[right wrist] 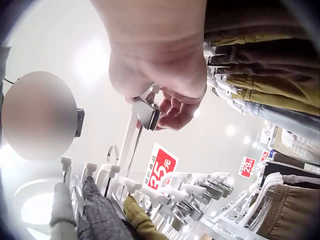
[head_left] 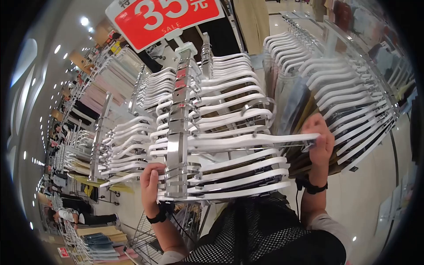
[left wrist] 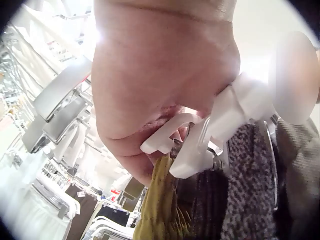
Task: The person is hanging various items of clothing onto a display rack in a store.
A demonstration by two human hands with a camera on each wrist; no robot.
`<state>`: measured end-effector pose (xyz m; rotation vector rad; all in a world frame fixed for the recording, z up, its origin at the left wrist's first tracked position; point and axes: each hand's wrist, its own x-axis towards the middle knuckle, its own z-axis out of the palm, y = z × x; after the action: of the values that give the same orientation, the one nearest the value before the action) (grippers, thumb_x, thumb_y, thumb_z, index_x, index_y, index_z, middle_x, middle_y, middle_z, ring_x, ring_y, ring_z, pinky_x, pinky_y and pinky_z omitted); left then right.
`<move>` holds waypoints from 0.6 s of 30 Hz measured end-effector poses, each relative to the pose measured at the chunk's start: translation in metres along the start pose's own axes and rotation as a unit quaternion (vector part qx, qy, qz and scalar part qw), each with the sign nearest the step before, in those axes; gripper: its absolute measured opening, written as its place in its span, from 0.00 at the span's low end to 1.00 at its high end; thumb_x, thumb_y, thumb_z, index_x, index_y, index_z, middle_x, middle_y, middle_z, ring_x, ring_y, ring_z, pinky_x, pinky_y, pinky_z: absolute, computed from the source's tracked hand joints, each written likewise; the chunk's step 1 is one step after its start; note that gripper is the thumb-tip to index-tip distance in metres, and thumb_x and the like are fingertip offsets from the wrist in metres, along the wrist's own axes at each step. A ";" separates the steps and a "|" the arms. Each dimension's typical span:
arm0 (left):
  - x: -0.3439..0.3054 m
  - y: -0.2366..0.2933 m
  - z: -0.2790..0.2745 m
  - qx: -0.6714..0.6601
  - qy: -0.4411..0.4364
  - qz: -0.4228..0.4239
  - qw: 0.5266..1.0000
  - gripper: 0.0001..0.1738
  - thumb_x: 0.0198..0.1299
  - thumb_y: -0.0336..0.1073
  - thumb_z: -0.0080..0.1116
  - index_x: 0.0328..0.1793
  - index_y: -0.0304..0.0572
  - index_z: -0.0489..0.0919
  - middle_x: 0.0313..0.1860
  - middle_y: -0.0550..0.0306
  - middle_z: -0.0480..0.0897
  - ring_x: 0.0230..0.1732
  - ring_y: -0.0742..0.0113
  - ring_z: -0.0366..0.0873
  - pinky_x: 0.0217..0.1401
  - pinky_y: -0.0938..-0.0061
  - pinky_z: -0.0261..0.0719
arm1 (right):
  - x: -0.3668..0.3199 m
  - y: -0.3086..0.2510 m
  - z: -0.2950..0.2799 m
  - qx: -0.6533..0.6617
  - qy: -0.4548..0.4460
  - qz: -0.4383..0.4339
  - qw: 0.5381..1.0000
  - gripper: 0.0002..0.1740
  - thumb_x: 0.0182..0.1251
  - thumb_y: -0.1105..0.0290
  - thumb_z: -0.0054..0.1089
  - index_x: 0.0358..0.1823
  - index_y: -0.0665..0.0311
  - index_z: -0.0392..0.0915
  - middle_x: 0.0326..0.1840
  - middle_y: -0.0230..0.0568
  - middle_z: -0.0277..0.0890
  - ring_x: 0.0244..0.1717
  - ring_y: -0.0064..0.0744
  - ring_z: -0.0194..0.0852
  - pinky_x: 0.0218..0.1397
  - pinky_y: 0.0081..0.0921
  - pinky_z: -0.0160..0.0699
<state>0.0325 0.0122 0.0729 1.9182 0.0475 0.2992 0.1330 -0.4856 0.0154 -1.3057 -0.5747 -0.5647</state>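
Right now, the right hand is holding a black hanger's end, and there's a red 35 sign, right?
Not quite: the head view shows the hanger is white, not black. The right hand does hold its end, and the red 35 sign is there.

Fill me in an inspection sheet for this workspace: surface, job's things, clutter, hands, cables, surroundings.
Surface: no tabletop seen; a chrome rail carries the load.
Job's things: white hanger with a metal clip at its end; olive garment among clothes near the left hand.
Clutter: wire basket below the rail.
Hands: right hand grips the hanger's end; left hand is at other hangers' ends, grip unclear.
Cables: dark cord by the right wristband.
Surroundings: red sale sign, more hanging clothes, another person.
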 end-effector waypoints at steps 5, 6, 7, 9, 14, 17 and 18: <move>-0.014 -0.007 0.010 -0.074 0.081 0.058 0.992 0.19 0.83 0.42 0.44 0.58 0.32 0.78 0.57 0.45 0.84 0.56 0.61 0.82 0.62 0.67 0.78 | -0.040 0.000 -0.006 0.012 0.001 0.049 0.999 0.35 0.84 0.43 0.46 0.51 0.75 0.79 0.33 0.46 0.79 0.30 0.29 0.77 0.33 0.25 0.78; -0.019 -0.013 0.009 -0.081 0.098 0.046 0.991 0.24 0.83 0.48 0.43 0.64 0.32 0.77 0.63 0.42 0.81 0.62 0.57 0.80 0.68 0.63 0.75 | -0.046 0.000 -0.010 0.018 -0.006 0.054 0.998 0.35 0.84 0.43 0.46 0.51 0.75 0.79 0.33 0.46 0.79 0.30 0.29 0.77 0.33 0.25 0.78; -0.024 -0.019 0.012 -0.106 0.108 0.053 0.987 0.28 0.82 0.51 0.42 0.67 0.32 0.75 0.67 0.40 0.78 0.66 0.55 0.77 0.71 0.61 0.72 | -0.050 0.002 -0.017 0.013 -0.003 0.048 0.999 0.35 0.83 0.43 0.46 0.51 0.75 0.79 0.32 0.44 0.78 0.30 0.29 0.77 0.32 0.26 0.79; -0.034 -0.017 0.020 -0.094 0.126 0.057 0.986 0.37 0.81 0.60 0.39 0.77 0.32 0.67 0.78 0.36 0.70 0.77 0.48 0.68 0.80 0.55 0.64 | -0.062 0.008 -0.024 0.022 0.022 0.057 0.998 0.34 0.82 0.41 0.48 0.50 0.73 0.78 0.30 0.41 0.74 0.29 0.29 0.76 0.30 0.27 0.78; -0.083 -0.066 0.026 -0.215 0.188 0.035 0.958 0.40 0.81 0.59 0.41 0.88 0.41 0.54 0.85 0.45 0.60 0.82 0.54 0.62 0.84 0.59 0.59 | -0.095 0.021 -0.029 0.079 -0.026 0.019 0.996 0.25 0.78 0.48 0.61 0.45 0.67 0.71 0.33 0.45 0.75 0.33 0.31 0.76 0.37 0.25 0.78; -0.117 -0.075 0.031 -0.066 0.195 -0.067 0.976 0.33 0.84 0.40 0.44 0.87 0.38 0.51 0.76 0.51 0.67 0.73 0.61 0.68 0.78 0.62 0.67 | -0.125 0.036 -0.045 0.066 -0.048 0.090 0.993 0.18 0.75 0.61 0.68 0.45 0.68 0.72 0.39 0.44 0.76 0.41 0.33 0.78 0.45 0.25 0.78; -0.127 -0.070 0.047 -0.141 0.205 -0.047 0.967 0.34 0.83 0.36 0.44 0.88 0.38 0.49 0.80 0.47 0.64 0.76 0.58 0.68 0.77 0.61 0.69 | -0.128 0.038 -0.049 0.018 -0.125 0.118 0.985 0.14 0.72 0.67 0.69 0.44 0.69 0.72 0.42 0.44 0.76 0.44 0.34 0.77 0.48 0.27 0.78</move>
<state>-0.0718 -0.0277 -0.0309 1.5415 0.3515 0.6013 0.0683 -0.5194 -0.1068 -1.3963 -0.6220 -0.1960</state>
